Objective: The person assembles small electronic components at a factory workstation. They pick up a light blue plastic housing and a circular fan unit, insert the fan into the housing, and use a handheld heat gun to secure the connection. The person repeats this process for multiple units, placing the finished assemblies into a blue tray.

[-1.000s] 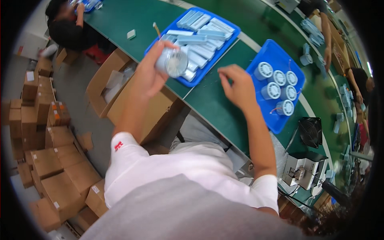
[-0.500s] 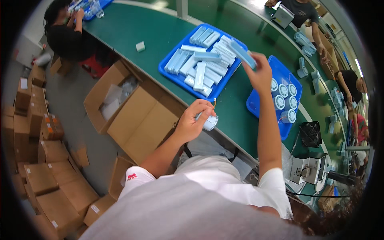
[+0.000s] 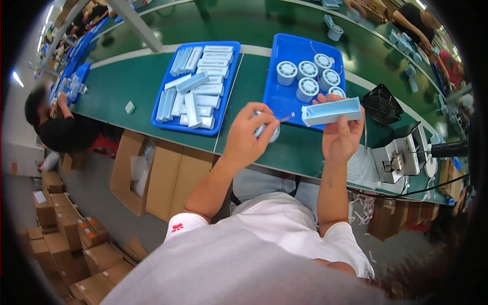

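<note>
My left hand point(image 3: 247, 134) is closed round a small light-blue drum-shaped fan part point(image 3: 273, 133), mostly hidden by the fingers. From its top a short thin wire with a white plug point(image 3: 291, 116) sticks out to the right. In my right hand point(image 3: 341, 140) lies a long light-blue plastic handle shell point(image 3: 331, 112), held roughly level between thumb and fingers, its hollow side showing. The two parts are close but apart. Beyond my right hand stands a blue tray point(image 3: 280, 104) with several round slotted fan heads point(image 3: 307, 89).
Another blue tray point(image 3: 233, 76), left of centre, holds several handle shells point(image 3: 192, 109). A black fan point(image 3: 382, 105) and a white-and-black device point(image 3: 399, 157) stand to the right. An opened carton point(image 3: 178, 175) is below the green table edge point(image 3: 137, 122). Co-workers sit left and across.
My right hand has brought the handle shell from beside the shell tray toward my left hand, turning it level. My view has swung to the right. The left hand keeps the fan part.
</note>
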`<state>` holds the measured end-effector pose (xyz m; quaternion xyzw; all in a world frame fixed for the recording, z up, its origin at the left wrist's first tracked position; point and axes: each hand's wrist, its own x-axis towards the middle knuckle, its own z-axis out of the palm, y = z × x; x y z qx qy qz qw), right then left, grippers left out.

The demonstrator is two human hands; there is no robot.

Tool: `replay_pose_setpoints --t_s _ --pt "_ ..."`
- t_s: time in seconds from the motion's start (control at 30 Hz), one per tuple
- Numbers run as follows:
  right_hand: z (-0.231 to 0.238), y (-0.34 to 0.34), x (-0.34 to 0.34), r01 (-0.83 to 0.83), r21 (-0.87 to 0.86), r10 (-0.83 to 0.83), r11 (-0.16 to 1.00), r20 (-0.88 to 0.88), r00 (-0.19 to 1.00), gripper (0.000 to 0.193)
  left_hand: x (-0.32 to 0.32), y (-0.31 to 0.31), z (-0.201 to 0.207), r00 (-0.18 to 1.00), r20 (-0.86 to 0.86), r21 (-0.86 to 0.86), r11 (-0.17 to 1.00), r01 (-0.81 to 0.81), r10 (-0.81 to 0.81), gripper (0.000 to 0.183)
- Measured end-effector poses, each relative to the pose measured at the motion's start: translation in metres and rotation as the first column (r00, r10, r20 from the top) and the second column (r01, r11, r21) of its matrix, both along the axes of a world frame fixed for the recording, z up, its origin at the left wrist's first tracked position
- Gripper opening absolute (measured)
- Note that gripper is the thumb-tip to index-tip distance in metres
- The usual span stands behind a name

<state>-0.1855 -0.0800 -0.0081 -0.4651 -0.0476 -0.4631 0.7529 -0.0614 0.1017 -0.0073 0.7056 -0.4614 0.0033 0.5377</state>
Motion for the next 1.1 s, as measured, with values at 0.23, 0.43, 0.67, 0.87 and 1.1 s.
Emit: replay_pose_setpoints --t_s 0.23,0.43,0.67,0.87,1.1 --pt "-0.026 -0.020 -0.034 -0.023 0.233 0.053 0.972 -0.123 0.991 0.037 -0.034 -0.039 -0.007 0.993 -0.030 0.098 0.989 0.113 -0.110 0.006" --pt "-0.038 -0.052 -0.078 0.126 0.119 -0.118 0.985 -0.077 0.990 0.041 -0.059 -0.083 -0.012 0.984 0.091 0.131 0.982 0.139 -0.152 0.007" --pt "-0.039 -0.066 -0.119 0.191 -0.030 -0.193 0.981 -0.086 0.977 0.043 -0.080 -0.110 -0.008 0.974 0.103 0.175 0.967 0.183 -0.203 0.007" --pt "-0.049 -0.067 -0.130 0.196 0.045 -0.194 0.980 -0.049 0.980 0.043 -0.092 -0.119 -0.016 0.968 -0.069 0.191 0.949 0.251 -0.242 0.005" --pt "-0.057 -0.054 -0.129 0.159 0.054 -0.158 0.986 -0.029 0.987 0.048 -0.101 -0.121 -0.026 0.876 -0.285 0.046 0.907 0.419 -0.390 0.047"
